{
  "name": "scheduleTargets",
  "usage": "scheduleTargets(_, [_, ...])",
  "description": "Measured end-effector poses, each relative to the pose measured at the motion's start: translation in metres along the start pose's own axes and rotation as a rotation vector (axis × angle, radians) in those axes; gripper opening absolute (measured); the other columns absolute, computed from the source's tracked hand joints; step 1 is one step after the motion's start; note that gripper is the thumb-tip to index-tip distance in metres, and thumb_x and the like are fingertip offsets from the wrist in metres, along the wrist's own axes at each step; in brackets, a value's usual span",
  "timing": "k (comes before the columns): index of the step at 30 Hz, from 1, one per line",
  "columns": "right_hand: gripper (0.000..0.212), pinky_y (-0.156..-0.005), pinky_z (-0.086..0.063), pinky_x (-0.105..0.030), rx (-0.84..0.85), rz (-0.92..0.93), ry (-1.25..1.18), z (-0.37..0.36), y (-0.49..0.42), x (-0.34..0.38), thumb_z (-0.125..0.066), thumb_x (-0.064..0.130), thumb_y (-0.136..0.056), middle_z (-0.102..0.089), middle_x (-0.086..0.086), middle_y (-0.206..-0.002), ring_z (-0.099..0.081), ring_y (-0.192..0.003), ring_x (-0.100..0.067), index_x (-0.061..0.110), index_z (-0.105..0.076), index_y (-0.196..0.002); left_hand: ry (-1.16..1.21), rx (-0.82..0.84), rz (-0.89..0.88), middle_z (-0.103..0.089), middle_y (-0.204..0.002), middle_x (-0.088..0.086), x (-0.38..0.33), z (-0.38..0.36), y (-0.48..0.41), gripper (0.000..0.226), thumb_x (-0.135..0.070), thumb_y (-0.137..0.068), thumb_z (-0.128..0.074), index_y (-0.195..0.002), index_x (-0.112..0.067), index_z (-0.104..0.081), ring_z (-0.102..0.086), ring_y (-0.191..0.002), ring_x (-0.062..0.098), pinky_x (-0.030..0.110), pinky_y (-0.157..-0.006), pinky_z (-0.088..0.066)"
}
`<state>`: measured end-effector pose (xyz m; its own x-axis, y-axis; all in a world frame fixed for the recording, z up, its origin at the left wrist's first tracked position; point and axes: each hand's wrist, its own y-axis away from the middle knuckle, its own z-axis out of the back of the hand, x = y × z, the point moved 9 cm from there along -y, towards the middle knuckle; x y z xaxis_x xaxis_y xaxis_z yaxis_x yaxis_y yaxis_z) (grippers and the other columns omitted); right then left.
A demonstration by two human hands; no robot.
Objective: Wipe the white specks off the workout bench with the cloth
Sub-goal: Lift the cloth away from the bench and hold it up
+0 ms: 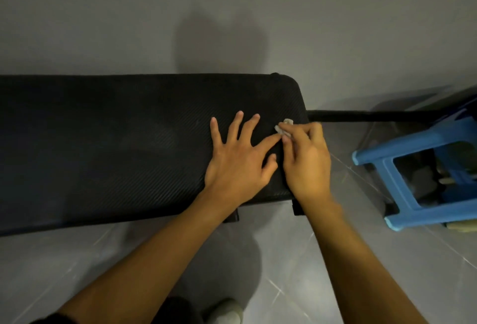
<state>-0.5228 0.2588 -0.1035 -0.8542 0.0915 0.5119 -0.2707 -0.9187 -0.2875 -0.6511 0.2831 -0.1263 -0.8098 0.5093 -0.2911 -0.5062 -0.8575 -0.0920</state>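
Observation:
The black padded workout bench (116,143) runs across the view from the left edge to just right of the middle. My left hand (238,161) lies flat on its right part with the fingers spread. My right hand (305,161) is right beside it at the bench's right end. Its fingers pinch a small crumpled white cloth (284,127) against the pad. Most of the cloth is hidden by the fingers. No white specks can be made out on the dark pad.
A black bar (374,116) of the bench frame sticks out to the right. A blue plastic stool (426,174) stands on the tiled floor at the right, with dark items under it. A grey wall is behind the bench. My shoe (227,313) shows below.

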Motion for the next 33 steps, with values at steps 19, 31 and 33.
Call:
scheduleTargets(19, [0.019, -0.073, -0.059, -0.02, -0.07, -0.485, -0.907, 0.338, 0.002, 0.222, -0.068, 0.009, -0.088, -0.075, 0.003, -0.097, -0.074, -0.088, -0.011, 0.008, -0.066, -0.107, 1.192, 0.184, 0.209, -0.073, -0.098, 0.002, -0.104, 0.382, 0.032, 0.014, -0.019, -0.096, -0.066, -0.102, -0.008, -0.071, -0.071, -0.092, 0.016, 0.027, -0.08, -0.057])
scheduleTargets(31, [0.014, -0.072, -0.05, -0.035, -0.179, -0.521, -1.342, 0.535, -0.03, 0.27, -0.055, 0.028, -0.092, -0.065, 0.002, -0.086, -0.06, -0.082, -0.014, 0.015, -0.055, -0.096, 1.534, 0.208, 0.356, -0.061, -0.078, 0.001, -0.208, 0.568, 0.025, 0.025, -0.026, -0.105, -0.045, -0.086, -0.013, -0.053, -0.058, -0.074, 0.018, 0.03, -0.063, -0.05])
scheduleTargets(33, [0.017, -0.072, -0.052, -0.033, -0.183, -0.5, -1.382, 0.554, -0.031, 0.268, -0.054, 0.029, -0.091, -0.064, 0.002, -0.088, -0.06, -0.083, -0.013, 0.014, -0.054, -0.098, 1.571, 0.314, 0.318, -0.06, -0.076, -0.001, -0.232, 0.573, 0.02, 0.036, -0.03, -0.106, -0.038, -0.079, -0.017, -0.058, -0.057, -0.072, 0.016, 0.025, -0.06, -0.049])
